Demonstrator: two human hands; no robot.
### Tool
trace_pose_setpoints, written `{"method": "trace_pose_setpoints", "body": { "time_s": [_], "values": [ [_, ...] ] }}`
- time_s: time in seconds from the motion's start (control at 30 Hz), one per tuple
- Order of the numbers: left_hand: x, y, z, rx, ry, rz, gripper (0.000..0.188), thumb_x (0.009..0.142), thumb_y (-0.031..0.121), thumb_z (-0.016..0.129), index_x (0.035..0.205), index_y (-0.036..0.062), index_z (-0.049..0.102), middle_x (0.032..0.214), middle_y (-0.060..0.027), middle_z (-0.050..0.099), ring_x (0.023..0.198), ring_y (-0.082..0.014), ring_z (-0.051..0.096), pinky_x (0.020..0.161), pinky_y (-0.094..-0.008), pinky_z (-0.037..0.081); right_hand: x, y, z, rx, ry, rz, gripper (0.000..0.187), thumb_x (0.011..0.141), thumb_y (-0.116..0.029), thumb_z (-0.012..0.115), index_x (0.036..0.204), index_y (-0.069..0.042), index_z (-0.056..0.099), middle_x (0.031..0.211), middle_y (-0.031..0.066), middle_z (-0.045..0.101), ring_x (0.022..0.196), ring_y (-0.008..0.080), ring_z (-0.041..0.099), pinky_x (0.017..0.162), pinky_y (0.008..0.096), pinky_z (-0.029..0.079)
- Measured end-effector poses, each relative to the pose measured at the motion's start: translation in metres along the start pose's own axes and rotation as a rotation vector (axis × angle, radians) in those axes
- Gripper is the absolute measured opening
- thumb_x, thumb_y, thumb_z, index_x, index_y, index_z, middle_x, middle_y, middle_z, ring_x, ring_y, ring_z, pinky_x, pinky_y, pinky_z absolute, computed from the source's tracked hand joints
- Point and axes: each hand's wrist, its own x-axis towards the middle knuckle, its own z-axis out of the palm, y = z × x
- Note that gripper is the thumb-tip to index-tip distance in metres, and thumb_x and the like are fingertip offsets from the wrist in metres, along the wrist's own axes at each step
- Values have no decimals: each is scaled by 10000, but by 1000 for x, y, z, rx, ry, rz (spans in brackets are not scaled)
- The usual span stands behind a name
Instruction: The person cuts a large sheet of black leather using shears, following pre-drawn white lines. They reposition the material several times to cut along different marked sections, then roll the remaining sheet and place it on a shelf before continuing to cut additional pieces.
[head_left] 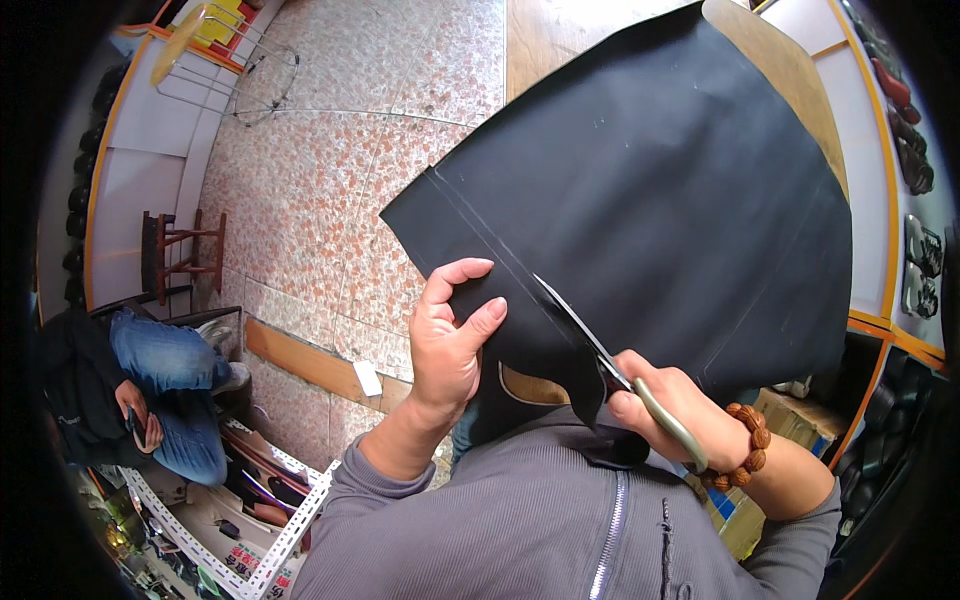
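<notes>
- Blk sheet (680, 200) is spread at 1–3 o'clock, partly borne by table (545, 40).
- Scissors (570, 315) are gripped in R hand (690, 405) at 4 o'clock, fingers wrapped round handle; blades are aimed approx. 10–11.
- L hand (450, 345) is held half-curled at 8 o'clock by sheet's edge, thumb & forefinger apart; other fingers hidden, so firm hold can't be told.
- Done: near edge is apparently cut, w/ flap (585, 385) hanging by blades.
- Left: pale lines (490, 232) past tip, twd 10, look uncut.
- Room: most is offered over floor (300, 150) at 10; movement is bounded by torso (480, 510) at 6, shelves (915, 200) at 3.
</notes>
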Motion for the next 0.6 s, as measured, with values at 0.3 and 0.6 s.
{"method": "trace_pose_setpoints", "body": {
  "time_s": [0.3, 0.6],
  "values": [
    [0, 1, 0, 9, 27, -26, 336, 843, -55, 621, 1152, 8, 503, 990, -62, 612, 894, -106, 601, 830, -234, 492, 16, -12, -4, 85, -41, 74, 546, 949, -528, 394, 935, 10, 486, 622, 145, 538, 596, 287, 575, 584, 366, 454],
    [-2, -2, -3, -9, 20, -28, 330, 846, -51, 621, 1149, 11, 504, 995, -54, 605, 887, -95, 594, 818, -228, 491, 13, -9, 1, 58, 4, 84, 572, 947, -537, 402, 965, 28, 494, 588, 147, 529, 561, 279, 570, 551, 352, 449]
  ]
}}
